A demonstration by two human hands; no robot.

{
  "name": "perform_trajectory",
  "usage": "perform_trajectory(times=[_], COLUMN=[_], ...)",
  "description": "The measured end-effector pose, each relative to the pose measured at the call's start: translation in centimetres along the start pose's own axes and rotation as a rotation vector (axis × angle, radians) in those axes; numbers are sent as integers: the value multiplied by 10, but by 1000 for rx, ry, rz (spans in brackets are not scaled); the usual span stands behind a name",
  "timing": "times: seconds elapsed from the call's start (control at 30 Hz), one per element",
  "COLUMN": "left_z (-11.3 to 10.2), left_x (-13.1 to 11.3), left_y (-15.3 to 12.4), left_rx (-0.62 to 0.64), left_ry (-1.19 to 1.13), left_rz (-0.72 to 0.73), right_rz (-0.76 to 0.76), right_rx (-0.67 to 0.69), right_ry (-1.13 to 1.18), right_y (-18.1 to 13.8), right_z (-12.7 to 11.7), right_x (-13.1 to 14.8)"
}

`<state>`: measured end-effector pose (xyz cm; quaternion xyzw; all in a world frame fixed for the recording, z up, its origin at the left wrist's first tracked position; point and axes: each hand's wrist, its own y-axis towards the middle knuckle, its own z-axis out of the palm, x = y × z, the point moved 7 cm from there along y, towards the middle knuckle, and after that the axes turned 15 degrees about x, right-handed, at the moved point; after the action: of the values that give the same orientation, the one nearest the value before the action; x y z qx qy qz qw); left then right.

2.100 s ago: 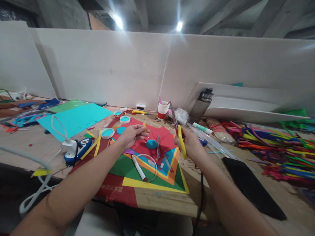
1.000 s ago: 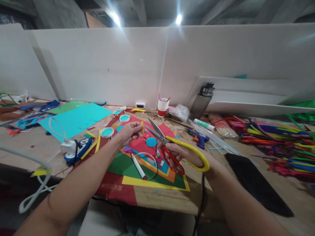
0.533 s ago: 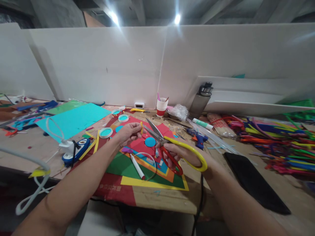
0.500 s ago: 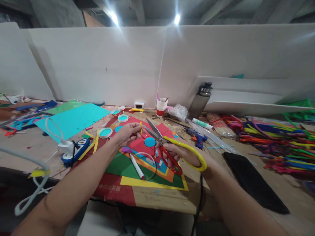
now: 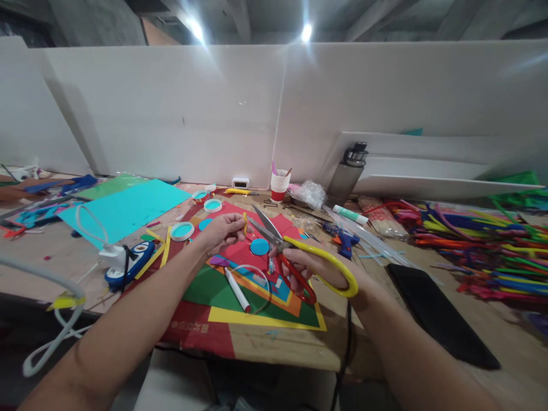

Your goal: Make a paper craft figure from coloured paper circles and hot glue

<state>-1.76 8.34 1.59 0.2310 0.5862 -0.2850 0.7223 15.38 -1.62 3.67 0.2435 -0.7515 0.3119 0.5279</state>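
My left hand [image 5: 220, 231] pinches a thin yellow paper strip [image 5: 245, 221] upright above the stacked coloured sheets [image 5: 257, 297]. My right hand [image 5: 319, 267] grips a pair of scissors [image 5: 299, 260] with one yellow and one red handle loop. The blades are parted and point up-left, their tips close to the yellow strip. A blue paper disc [image 5: 259, 246] lies on the red sheet just under the blades. A white marker [image 5: 237, 289] and a loop of clear tubing rest on the green sheet.
A cyan sheet [image 5: 124, 208], white lids with cyan discs [image 5: 182, 230] and a white plug with cable [image 5: 109, 257] lie left. A red-and-white cup [image 5: 279, 186], steel bottle [image 5: 345, 177] and blue glue gun [image 5: 342, 238] stand behind. A black tablet [image 5: 436, 311] and a pile of pipe cleaners [image 5: 483, 245] lie right.
Two seconds ago the scissors stood upright and away from the strip. My right hand has since tilted them left and brought the parted blades up to the yellow strip.
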Motion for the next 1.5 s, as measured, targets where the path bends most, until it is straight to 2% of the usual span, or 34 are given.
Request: perform_trajectory(times=[0.37,0.8,1.07,1.5], left_z=[-6,-3,2,3], left_x=[-5,-9,-18,-20], left_y=[-1,-2,-6,-8], left_rx=[-54,45,35,-9], left_ry=[142,327,363,386], left_rz=[74,3,48,56], right_rz=[20,37,19,17], right_rx=[12,21,36,-42], right_ry=[14,81,45,30], right_y=[0,2,4,2], right_z=[1,4,6,4], right_x=[-3,-6,-8,-8])
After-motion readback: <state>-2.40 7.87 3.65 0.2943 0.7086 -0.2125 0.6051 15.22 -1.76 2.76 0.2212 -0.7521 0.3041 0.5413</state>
